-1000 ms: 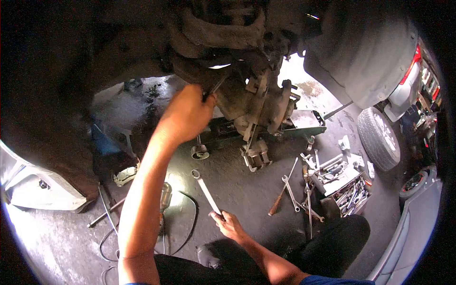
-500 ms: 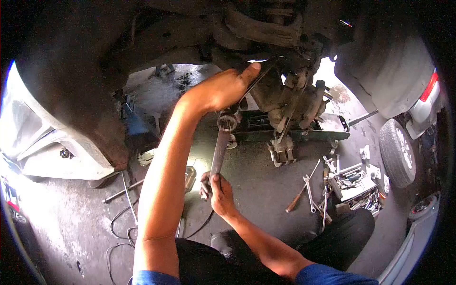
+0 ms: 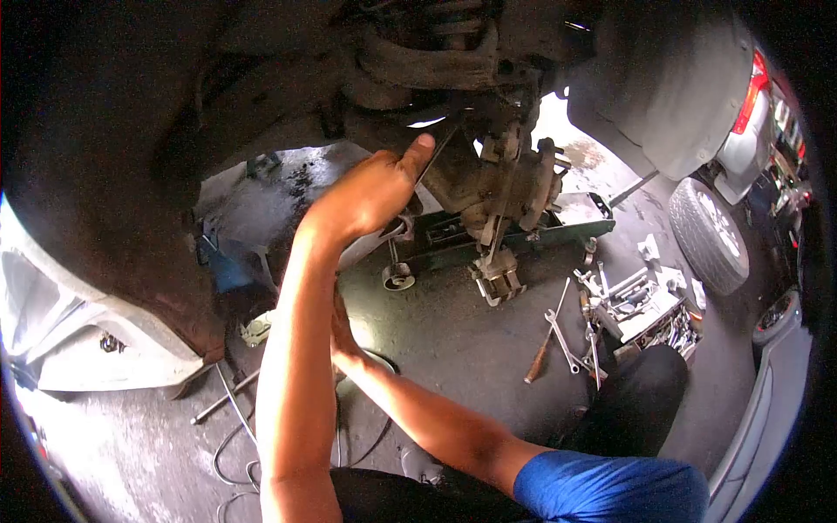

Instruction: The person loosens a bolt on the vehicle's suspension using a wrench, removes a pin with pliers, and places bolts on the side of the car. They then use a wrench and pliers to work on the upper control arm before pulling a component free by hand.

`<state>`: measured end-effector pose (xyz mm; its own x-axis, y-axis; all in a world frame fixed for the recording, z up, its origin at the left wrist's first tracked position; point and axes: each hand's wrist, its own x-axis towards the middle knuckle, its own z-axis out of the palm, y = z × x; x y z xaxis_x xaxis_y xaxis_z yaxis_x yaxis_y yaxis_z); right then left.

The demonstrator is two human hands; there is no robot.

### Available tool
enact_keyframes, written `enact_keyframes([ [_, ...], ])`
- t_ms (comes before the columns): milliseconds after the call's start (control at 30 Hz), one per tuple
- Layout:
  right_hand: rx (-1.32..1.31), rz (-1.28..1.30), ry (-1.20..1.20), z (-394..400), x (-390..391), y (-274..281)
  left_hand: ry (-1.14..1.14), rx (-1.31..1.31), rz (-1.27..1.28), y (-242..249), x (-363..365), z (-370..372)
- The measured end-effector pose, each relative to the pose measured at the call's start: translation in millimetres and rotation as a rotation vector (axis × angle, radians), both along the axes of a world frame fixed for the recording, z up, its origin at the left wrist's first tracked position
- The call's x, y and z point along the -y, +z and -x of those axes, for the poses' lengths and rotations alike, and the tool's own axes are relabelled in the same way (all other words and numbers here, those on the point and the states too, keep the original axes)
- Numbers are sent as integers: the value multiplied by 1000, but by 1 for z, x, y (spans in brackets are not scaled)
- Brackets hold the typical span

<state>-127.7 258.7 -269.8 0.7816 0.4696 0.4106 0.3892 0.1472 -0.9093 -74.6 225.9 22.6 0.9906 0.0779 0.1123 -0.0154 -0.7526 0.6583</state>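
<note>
Up under the car, my left hand [image 3: 370, 192] is closed, its thumb pointing up and away. A thin dark bar [image 3: 438, 155] runs beside the thumb; what the fingers wrap round is hidden. Below that hand, the ring end of a large wrench [image 3: 370, 247] sits near the suspension parts, and its handle slants down to the left behind my left forearm. My right hand [image 3: 343, 327] is at the handle's lower end, its fingers mostly covered by that forearm. The dirty wheel hub assembly [image 3: 488, 196] hangs to the right of my left hand, with a brake caliper [image 3: 499, 275] below it.
A green floor jack [image 3: 558, 234] lies under the hub. To the right are a toolbox [image 3: 641, 322] full of tools, loose wrenches [image 3: 562, 340] and a removed wheel [image 3: 708, 235]. A cable [image 3: 384, 427] and a metal bar [image 3: 222, 401] lie on the floor at left.
My right hand has swung the wrench handle leftward and up, so it now passes behind my left forearm. My left hand keeps its hold. The whole view has shifted a little.
</note>
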Motion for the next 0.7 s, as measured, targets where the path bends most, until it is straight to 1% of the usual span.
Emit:
enact_keyframes([
  [67,-96,-57,101,34,7,13,22,11,-84,3,3,6],
  [133,-216,-112,181,71,20,39,-10,-36,-72,6,5,10],
  [167,-284,-134,209,85,28,56,-26,-60,-71,9,6,12],
  [267,-504,-206,241,106,46,116,18,-127,-200,13,12,13],
  [300,-607,-242,248,108,47,133,18,-112,-234,17,14,12],
  [367,-881,-391,273,111,51,165,-132,-81,-244,21,5,5],
  [400,-1047,-544,309,114,48,171,-210,-71,-246,18,1,2],
  [433,-1215,-701,329,117,46,178,-210,-43,-246,11,-2,-2],
  [467,-1288,-748,364,117,48,184,-209,-8,-250,5,-4,-6],
  [500,-1357,-792,400,114,53,195,-209,30,-253,12,0,-4],
  [533,-1427,-832,434,111,60,206,-185,-77,-212,19,2,-1],
  [567,-1479,-859,371,111,65,217,-161,-184,-169,25,3,5],
  [600,-1398,-925,471,110,62,205,-135,-288,-125,32,7,13],
  [633,-1315,-985,569,109,53,180,-92,-294,-108,30,3,20],
  [667,-1229,-1043,667,109,51,168,-47,-301,-91,23,-6,31],
  [700,-1280,-992,541,110,59,191,-2,-306,-76,16,-17,44],
])
